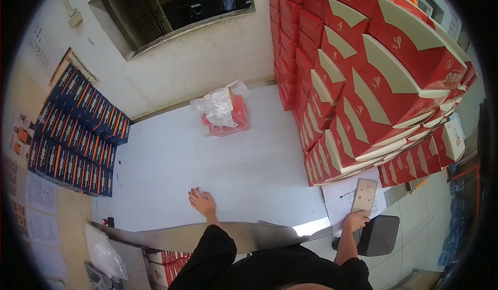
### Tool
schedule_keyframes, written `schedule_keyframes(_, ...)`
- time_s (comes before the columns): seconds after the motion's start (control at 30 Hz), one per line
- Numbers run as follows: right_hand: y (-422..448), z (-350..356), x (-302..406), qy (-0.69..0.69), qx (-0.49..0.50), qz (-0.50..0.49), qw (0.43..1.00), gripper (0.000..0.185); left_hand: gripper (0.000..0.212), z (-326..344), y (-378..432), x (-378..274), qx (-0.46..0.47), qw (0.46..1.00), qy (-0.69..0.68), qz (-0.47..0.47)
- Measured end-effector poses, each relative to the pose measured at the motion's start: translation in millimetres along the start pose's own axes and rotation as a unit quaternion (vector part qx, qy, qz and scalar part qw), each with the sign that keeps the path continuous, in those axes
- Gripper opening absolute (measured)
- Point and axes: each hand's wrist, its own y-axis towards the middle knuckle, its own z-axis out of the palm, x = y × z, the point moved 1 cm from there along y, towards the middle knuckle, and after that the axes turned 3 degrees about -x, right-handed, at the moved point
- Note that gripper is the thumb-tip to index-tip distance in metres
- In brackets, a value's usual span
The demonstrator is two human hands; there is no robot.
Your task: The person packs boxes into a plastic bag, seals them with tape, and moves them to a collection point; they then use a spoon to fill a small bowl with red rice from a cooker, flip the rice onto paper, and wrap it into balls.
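My left hand point(203, 203) rests on the white-covered table point(218, 173) near its front edge. Nothing is in it, and its fingers are slightly apart. To the right, my right hand point(355, 220) grips the lower end of a flat beige rectangular board point(365, 196) with small dark marks on it. Beneath the board lie white papers point(335, 201) with writing, at the table's right front corner. Farther back on the table sits a clear plastic bag point(225, 111) around red packaging and some papers.
Tall stacks of red and cream cartons point(338, 95) line the right side. Dark blue boxes with orange stripes point(78, 134) are stacked at left. A red-topped stamp point(108, 222) stands near the left front edge. A black stool point(379, 235) is beside my right arm.
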Motion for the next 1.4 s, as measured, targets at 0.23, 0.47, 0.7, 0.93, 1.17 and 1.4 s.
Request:
schedule_keyframes(0.23,1.3,4.4,-1.7,0.008,-0.008,-0.002,1.0,0.055,0.036,0.7,-0.3,0.2,-0.004,1.0,0.005,-0.001)
schedule_keyframes(0.47,1.0,4.8,-1.1,0.013,-0.016,-0.007,1.0,0.053,0.04,-1.6,-1.0,-0.9,-0.005,1.0,0.018,0.0)
schedule_keyframes(0.7,0.6,5.9,-4.8,0.027,-0.02,-0.016,0.999,0.053,0.048,-6.6,-6.2,-5.0,-0.054,0.996,0.024,-0.059)
schedule_keyframes(0.93,3.5,7.9,-6.3,0.013,-0.031,-0.021,0.999,0.052,0.033,-6.7,0.0,-6.9,0.037,0.994,0.08,-0.066)
schedule_keyframes(1.17,2.5,-0.9,-0.9,0.017,0.01,0.004,1.0,0.058,0.029,-8.3,-2.7,-11.3,0.014,0.994,0.072,-0.077)
schedule_keyframes(1.4,-2.2,3.7,-2.0,0.015,-0.016,-0.013,1.0,0.053,0.03,-10.5,-2.0,-6.4,0.001,0.995,0.076,-0.07)
